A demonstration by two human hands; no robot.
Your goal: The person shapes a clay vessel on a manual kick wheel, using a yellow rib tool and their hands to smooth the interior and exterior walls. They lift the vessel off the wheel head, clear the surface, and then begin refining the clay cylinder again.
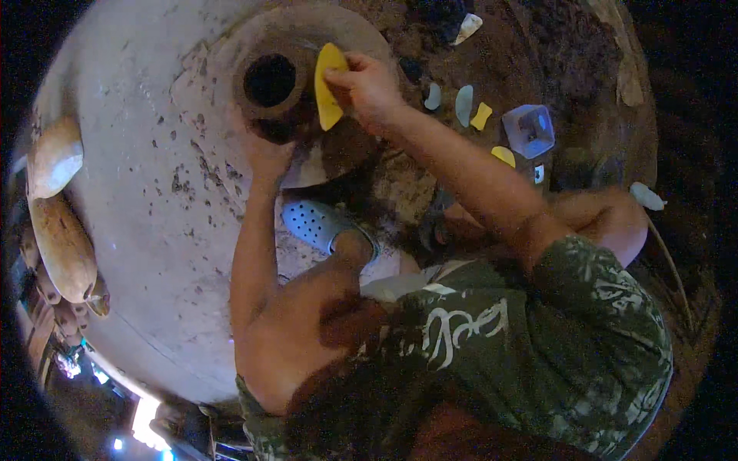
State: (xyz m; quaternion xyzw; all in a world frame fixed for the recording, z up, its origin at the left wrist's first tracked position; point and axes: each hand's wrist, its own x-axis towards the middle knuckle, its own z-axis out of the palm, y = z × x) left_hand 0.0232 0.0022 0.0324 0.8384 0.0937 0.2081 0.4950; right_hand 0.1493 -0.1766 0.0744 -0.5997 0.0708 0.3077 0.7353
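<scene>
A dark clay pot (288,107) with a round open mouth stands on a round, clay-smeared wheel (346,27). My right hand (365,92) grips a curved yellow scraper (330,107), held upright just beside the pot's rim on its right. Low on the pot's left and front, my left hand (265,154) is pressed around its wall, with the fingertips partly hidden.
Small blue-green pieces (464,106), yellow pieces (481,115) and a translucent container (529,131) lie right of the wheel. Long tan gourd-like objects (61,246) line the far left. My clog-shod foot (307,223) is below the wheel, my bent legs around it.
</scene>
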